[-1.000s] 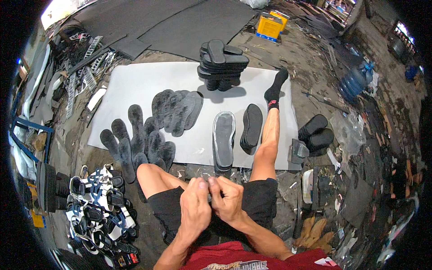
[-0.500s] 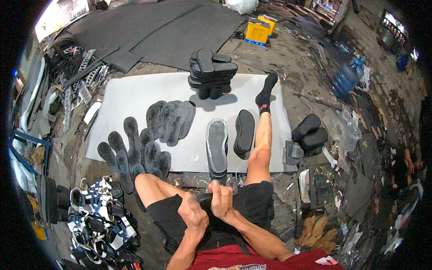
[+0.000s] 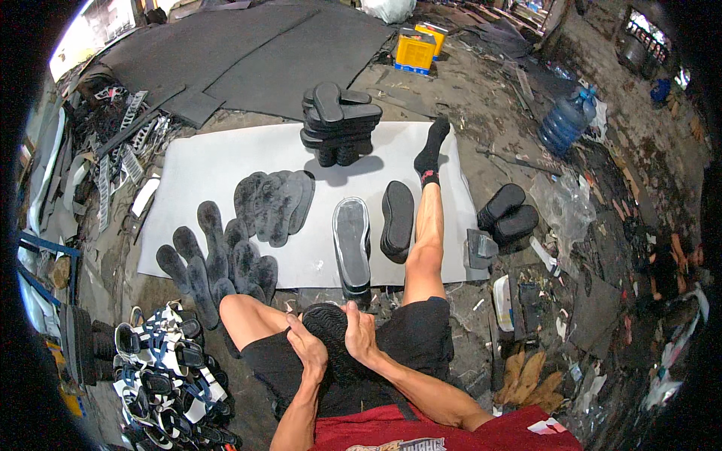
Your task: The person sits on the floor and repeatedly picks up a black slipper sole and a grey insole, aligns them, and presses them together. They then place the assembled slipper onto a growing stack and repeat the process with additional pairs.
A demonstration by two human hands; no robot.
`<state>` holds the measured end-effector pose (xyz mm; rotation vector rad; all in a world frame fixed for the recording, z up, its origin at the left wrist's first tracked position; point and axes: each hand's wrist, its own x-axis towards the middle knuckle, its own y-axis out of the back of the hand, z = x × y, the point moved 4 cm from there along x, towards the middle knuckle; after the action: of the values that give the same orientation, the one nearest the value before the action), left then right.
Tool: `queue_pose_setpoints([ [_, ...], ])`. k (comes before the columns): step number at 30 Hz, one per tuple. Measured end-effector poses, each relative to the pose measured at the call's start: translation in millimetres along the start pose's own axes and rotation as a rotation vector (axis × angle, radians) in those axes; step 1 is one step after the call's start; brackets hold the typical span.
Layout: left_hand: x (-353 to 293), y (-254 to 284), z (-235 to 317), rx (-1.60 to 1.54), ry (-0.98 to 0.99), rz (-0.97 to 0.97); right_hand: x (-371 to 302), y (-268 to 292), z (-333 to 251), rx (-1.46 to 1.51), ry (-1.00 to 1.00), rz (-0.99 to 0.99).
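Observation:
A black sole (image 3: 325, 322) with a ridged, treaded face turned up rests over my lap, between my two hands. My left hand (image 3: 308, 347) presses along its left edge, the thumb pointing up. On the opposite edge my right hand (image 3: 361, 337) grips it, fingers mostly hidden. Straight ahead on the white sheet (image 3: 203, 158) stands a stack of soles with a pale rim (image 3: 352, 240). To its right is another stack of black soles (image 3: 398, 218), close to my outstretched leg. Fuzzy dark sole pieces (image 3: 272, 207) lie fanned out at the left.
A tall criss-crossed pile of black soles (image 3: 337, 120) stands at the sheet's far edge. White and navy sandal uppers (image 3: 165, 376) are heaped at lower left. More black soles (image 3: 508, 212), a blue water jug (image 3: 568, 120) and yellow boxes (image 3: 415, 51) sit around the sheet.
My hands were closed together over my lap with the sole barely showing. They have moved apart to its two sides, and its treaded face now shows. The view has shifted slightly.

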<state>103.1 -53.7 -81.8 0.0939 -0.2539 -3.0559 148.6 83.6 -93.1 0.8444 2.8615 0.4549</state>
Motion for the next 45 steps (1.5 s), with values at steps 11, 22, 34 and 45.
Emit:
queue_pose_setpoints([
  [11,-16.9,-9.3,-37.6,0.098,0.316,0.032,0.4,0.0,16.3,-0.048,-0.010,0.025],
  [22,5.7,-32.0,51.4,0.170,-0.211,-0.058,23.1,36.0,-54.7,-0.110,0.033,0.171],
  [34,-4.6,-43.8,31.8,0.197,0.059,0.015,19.4,22.8,-37.5,-0.199,-0.017,0.268],
  [45,6.7,-50.6,-1.5,0.098,0.074,0.050,16.5,11.5,-14.8,0.263,-0.118,0.042],
])
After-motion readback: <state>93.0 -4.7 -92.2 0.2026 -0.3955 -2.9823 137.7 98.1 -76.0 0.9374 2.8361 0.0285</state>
